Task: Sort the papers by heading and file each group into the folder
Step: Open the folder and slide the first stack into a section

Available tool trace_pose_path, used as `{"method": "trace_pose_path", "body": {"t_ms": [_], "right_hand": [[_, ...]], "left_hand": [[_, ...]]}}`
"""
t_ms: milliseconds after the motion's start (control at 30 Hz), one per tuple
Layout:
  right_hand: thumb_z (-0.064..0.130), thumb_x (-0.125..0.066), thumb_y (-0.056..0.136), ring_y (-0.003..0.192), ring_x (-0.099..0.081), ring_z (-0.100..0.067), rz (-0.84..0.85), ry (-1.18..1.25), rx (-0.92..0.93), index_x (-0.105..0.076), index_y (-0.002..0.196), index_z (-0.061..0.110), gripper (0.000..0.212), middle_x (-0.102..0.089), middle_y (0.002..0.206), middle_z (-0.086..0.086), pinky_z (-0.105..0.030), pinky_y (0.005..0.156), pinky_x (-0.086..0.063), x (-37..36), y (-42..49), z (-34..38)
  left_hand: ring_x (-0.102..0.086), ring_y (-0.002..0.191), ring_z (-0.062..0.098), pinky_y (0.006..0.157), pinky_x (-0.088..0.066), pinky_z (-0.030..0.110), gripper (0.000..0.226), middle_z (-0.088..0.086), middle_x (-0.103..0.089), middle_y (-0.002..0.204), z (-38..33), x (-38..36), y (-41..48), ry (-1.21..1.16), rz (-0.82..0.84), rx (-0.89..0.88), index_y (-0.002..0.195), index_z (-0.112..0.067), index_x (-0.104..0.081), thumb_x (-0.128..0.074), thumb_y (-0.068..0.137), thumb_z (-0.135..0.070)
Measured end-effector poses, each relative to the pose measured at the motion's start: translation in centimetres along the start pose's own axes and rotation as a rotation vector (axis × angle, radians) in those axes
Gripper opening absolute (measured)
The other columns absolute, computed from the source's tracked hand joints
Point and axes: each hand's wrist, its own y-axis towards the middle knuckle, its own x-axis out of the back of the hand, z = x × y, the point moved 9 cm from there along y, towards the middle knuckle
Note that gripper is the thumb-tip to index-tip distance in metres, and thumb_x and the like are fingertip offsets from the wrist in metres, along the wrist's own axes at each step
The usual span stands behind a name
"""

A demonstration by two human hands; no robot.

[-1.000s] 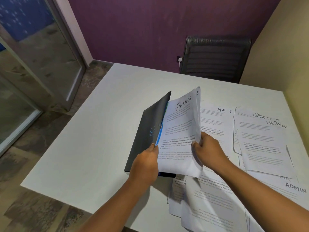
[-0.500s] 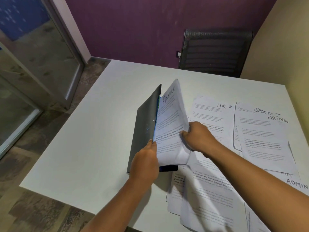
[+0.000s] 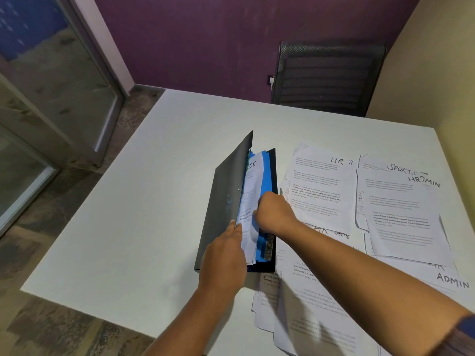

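Observation:
A dark grey folder (image 3: 223,201) stands half open on the white table (image 3: 144,201), its front cover raised. My left hand (image 3: 226,255) grips the cover's near edge together with the Finance papers (image 3: 250,181) inside. My right hand (image 3: 273,213) reaches between the papers and the blue divider (image 3: 266,176), fingers closed on the sheets. Loose papers lie to the right: an HR sheet (image 3: 321,186), a stack headed Sports, HR and Admin (image 3: 401,201), and an Admin sheet (image 3: 452,280).
More sheets (image 3: 308,312) lie turned away near the table's front edge under my right forearm. A black mesh chair (image 3: 326,78) stands behind the table against the purple wall. A glass door (image 3: 51,80) is at the left. A beige wall bounds the right side.
The Finance papers have swung left into the folder and the cover has closed further over them. My right hand moved left, deeper between the papers and the blue divider.

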Motion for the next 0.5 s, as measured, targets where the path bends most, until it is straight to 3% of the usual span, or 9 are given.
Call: {"method": "trace_pose_path", "body": {"t_ms": [100, 167, 267, 333, 433, 500], "right_hand": [[0.033, -0.065, 0.091, 0.079, -0.061, -0.028, -0.001, -0.037, 0.028, -0.056, 0.083, 0.010, 0.026, -0.067, 0.091, -0.010, -0.029, 0.066, -0.045, 0.1, -0.2, 0.1], [0.043, -0.065, 0.089, 0.077, -0.064, -0.027, -0.108, 0.019, 0.057, -0.058, 0.077, 0.010, 0.036, -0.064, 0.078, -0.005, -0.030, 0.064, -0.048, 1.9, -1.0, -0.2], [0.033, -0.067, 0.086, 0.066, -0.056, -0.022, -0.402, 0.171, 0.069, -0.051, 0.082, 0.016, 0.024, -0.060, 0.073, 0.001, -0.029, 0.052, -0.036, 5.7, -2.7, -2.3], [0.031, -0.071, 0.082, 0.068, -0.052, -0.021, -0.485, 0.272, 0.030, -0.047, 0.092, 0.019, 0.029, -0.056, 0.082, 0.003, -0.030, 0.054, -0.030, 6.7, -2.8, -4.4], [0.035, -0.073, 0.083, 0.083, -0.059, -0.021, -0.338, 0.343, -0.091, -0.053, 0.113, 0.016, 0.041, -0.061, 0.092, 0.003, -0.029, 0.068, -0.040, 5.1, -0.8, -6.9], [0.027, -0.067, 0.087, 0.083, -0.066, -0.022, -0.272, 0.392, -0.100, -0.063, 0.105, 0.017, 0.021, -0.067, 0.082, 0.005, -0.029, 0.070, -0.047, 4.5, 0.1, -7.2]], "left_hand": [[-0.054, 0.126, 0.019, 0.099, -0.047, 0.026, 0.056, -0.009, -0.031, 0.159, -0.2, 0.2, 0.1, -0.007, -0.017, 0.005, 0.151, -0.024, -0.035, -0.044, 0.098, -0.009], [-0.054, 0.127, 0.019, 0.099, -0.047, 0.026, 0.055, -0.008, -0.031, 0.159, -0.1, 0.1, 0.2, -0.011, -0.014, 0.015, 0.151, -0.023, -0.035, -0.045, 0.098, -0.011], [-0.055, 0.125, 0.021, 0.098, -0.052, 0.030, 0.054, -0.006, -0.032, 0.159, -0.1, -0.5, 0.4, -0.004, -0.001, 0.012, 0.151, -0.021, -0.035, -0.047, 0.099, -0.013], [-0.055, 0.124, 0.021, 0.093, -0.056, 0.033, 0.054, -0.007, -0.031, 0.159, 0.0, -1.0, 0.5, -0.006, 0.016, 0.019, 0.151, -0.023, -0.034, -0.048, 0.100, -0.017], [-0.053, 0.125, 0.018, 0.089, -0.058, 0.029, 0.055, -0.009, -0.031, 0.159, -0.1, -1.3, 0.4, 0.002, 0.041, 0.023, 0.151, -0.024, -0.032, -0.051, 0.099, -0.021], [-0.053, 0.124, 0.017, 0.086, -0.058, 0.029, 0.057, -0.009, -0.030, 0.159, -0.2, -1.4, 0.3, 0.019, 0.054, 0.023, 0.152, -0.025, -0.031, -0.052, 0.099, -0.023]]}}
